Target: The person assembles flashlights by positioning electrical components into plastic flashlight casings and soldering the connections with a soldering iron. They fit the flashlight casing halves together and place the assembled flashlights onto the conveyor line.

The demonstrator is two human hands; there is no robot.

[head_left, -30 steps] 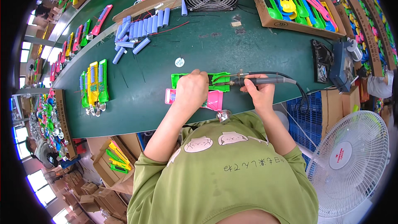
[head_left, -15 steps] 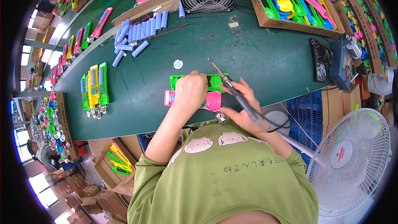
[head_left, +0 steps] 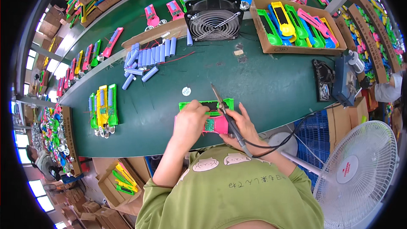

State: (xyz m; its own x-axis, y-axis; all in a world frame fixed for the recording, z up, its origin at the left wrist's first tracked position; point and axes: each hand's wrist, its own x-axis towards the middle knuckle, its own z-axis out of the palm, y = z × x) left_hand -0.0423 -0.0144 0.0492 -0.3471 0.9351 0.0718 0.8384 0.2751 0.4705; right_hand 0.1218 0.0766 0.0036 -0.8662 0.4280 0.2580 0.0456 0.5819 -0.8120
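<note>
A green plastic casing (head_left: 229, 103) lies crosswise on the bench in front of me. Nearer to me is a pink casing (head_left: 220, 124) with a small green circuit board (head_left: 209, 124) in it. My left hand (head_left: 191, 121) is closed over the left part of both casings, its fingertips bent together; what they pinch is hidden. My right hand (head_left: 242, 128) holds a soldering iron (head_left: 232, 124), its tip pointing up and away past the green casing. The lower fingers of that hand are at the pink casing's right end.
Blue cylindrical cells (head_left: 148, 56) lie in a pile at back left. Assembled casings (head_left: 101, 106) stand to the left. A fan (head_left: 214, 24) sits at the back, beside a carton of casings (head_left: 301, 50). A soldering station (head_left: 344, 82) and solder spool (head_left: 355, 61) are at right. A white fan (head_left: 349, 167) stands nearby.
The camera view has shifted, so the bench sits lower in the picture. My right hand has closed around the iron and come against the pink casing. My left hand stays over the casings.
</note>
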